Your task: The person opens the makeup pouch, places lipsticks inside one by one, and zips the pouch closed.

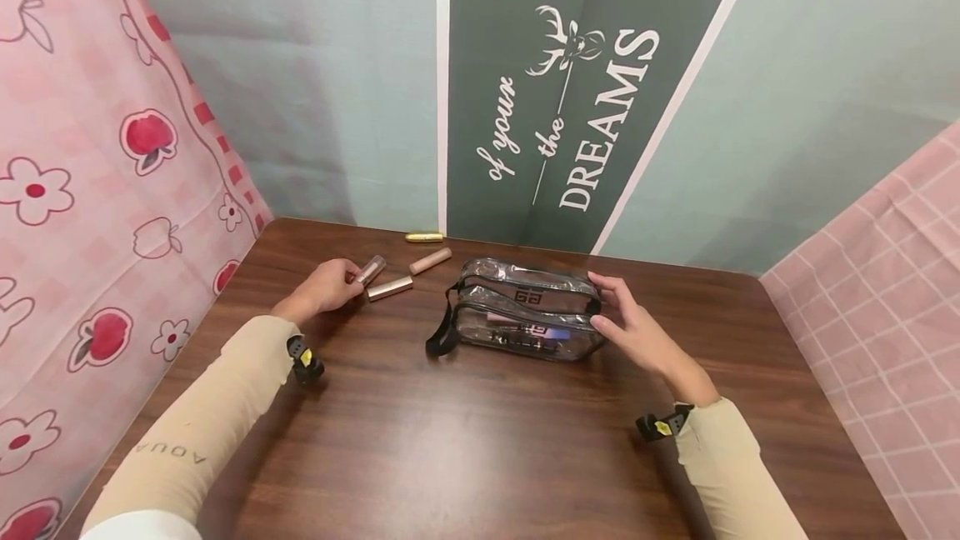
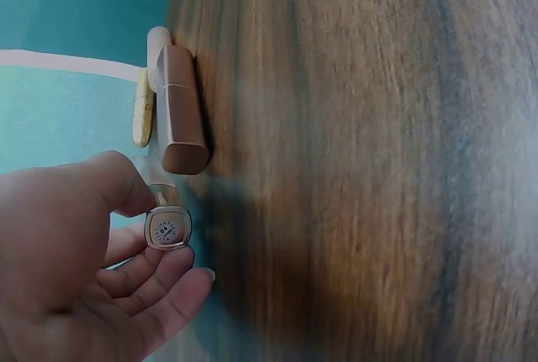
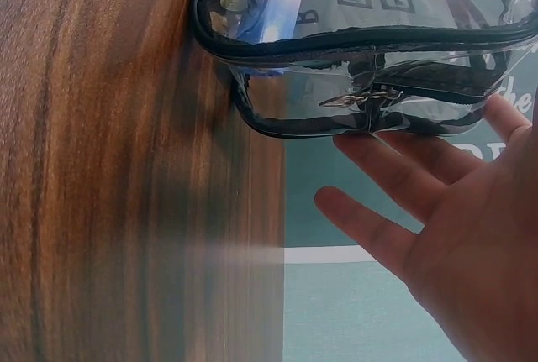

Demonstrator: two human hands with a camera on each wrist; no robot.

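At the back left of the table, my left hand (image 1: 330, 283) pinches a clear, square-ended lip gloss tube (image 1: 371, 271) between thumb and fingers. Its labelled end (image 2: 168, 228) faces the left wrist camera. Right beside it lies a rose-gold lipstick case (image 1: 390, 288). My right hand (image 1: 637, 332) touches the right end of a clear makeup bag (image 1: 528, 300) with black trim, fingers mostly straight. Inside the bag show a pink-and-blue item and some dark ones. A metal zipper pull (image 3: 361, 97) hangs at the bag's end, just above my right fingertips.
Behind the lipstick case lie a pinkish slim tube (image 1: 431, 261) and a shiny gold tube (image 1: 424, 237) near the table's back edge. A black strap loop (image 1: 444, 340) sticks out from the bag's left end. Fabric hangings border the wooden table (image 1: 450, 457) behind and at both sides.
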